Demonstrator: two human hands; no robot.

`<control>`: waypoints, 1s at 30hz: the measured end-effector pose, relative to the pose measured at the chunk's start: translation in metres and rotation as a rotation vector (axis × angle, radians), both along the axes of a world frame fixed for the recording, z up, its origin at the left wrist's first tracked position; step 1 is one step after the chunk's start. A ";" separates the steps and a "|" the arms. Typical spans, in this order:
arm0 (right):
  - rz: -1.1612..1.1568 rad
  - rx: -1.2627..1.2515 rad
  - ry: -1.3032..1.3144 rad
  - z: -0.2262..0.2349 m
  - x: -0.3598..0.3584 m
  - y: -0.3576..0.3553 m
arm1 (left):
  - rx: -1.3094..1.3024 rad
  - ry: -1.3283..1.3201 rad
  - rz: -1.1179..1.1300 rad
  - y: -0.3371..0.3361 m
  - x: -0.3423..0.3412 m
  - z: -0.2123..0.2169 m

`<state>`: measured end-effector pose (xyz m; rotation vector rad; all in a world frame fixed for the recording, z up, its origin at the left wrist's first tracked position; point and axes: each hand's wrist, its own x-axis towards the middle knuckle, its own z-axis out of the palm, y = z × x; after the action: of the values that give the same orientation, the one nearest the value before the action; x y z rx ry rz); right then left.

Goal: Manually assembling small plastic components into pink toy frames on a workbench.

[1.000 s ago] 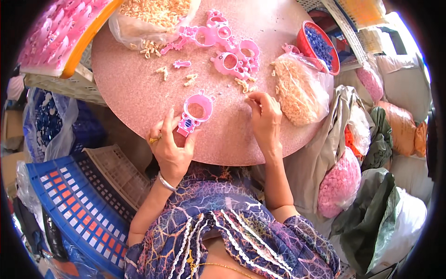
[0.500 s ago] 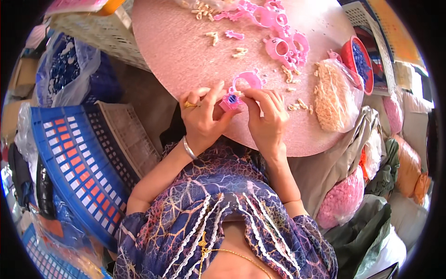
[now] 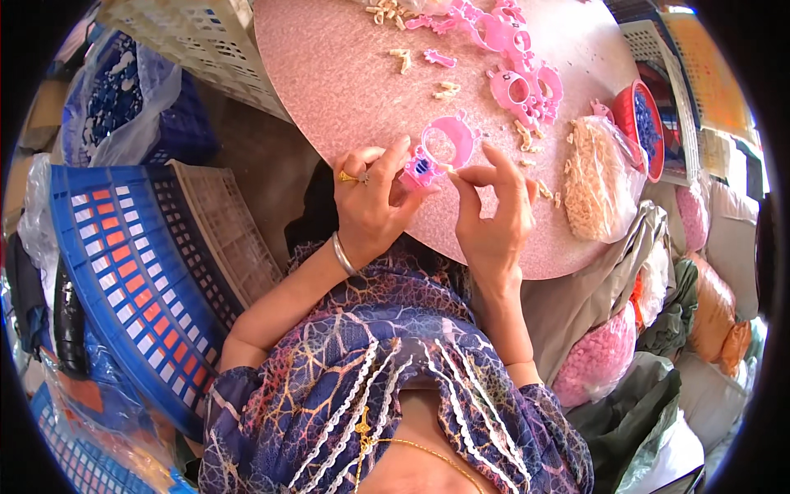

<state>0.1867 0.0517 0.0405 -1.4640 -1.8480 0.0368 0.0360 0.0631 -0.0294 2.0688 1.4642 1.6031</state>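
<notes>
Left hand point(image 3: 368, 199) grips the pink plastic frame point(image 3: 421, 167) by its narrow body, at the table's point(image 3: 354, 99) near-left edge. Right hand point(image 3: 499, 221) is alongside, fingertips close—contents cannot be told. Frame: probably light, stiff, slick—hold the body, not the ring.

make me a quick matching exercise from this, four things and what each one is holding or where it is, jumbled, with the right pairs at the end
1. left hand
2. red bowl
3. clear plastic bag beside the bowl
4. blue slotted basket

A. filled with beige pieces
B. left of the round table
C. gripping a pink plastic frame
D. holding small blue pieces

Pairs: 1-C, 2-D, 3-A, 4-B
</notes>
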 end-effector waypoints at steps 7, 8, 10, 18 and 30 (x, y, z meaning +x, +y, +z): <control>-0.074 -0.186 0.033 0.008 -0.008 -0.009 | 0.094 0.061 -0.027 0.001 -0.001 0.002; -0.074 -0.185 0.034 0.007 -0.009 -0.009 | 0.144 0.088 -0.042 0.002 -0.002 0.005; -0.098 -0.264 0.096 0.006 -0.011 -0.010 | 0.195 0.114 -0.056 0.002 -0.003 0.005; -0.146 -0.388 0.280 0.009 -0.017 -0.010 | 0.291 0.006 -0.162 0.002 -0.003 0.003; -0.093 -0.373 0.570 0.010 -0.019 -0.016 | 0.256 -0.015 -0.209 0.001 -0.008 0.000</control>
<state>0.1675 0.0359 0.0502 -1.5747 -1.3471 0.7123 0.0285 0.0637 -0.0292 2.2482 1.0414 1.7921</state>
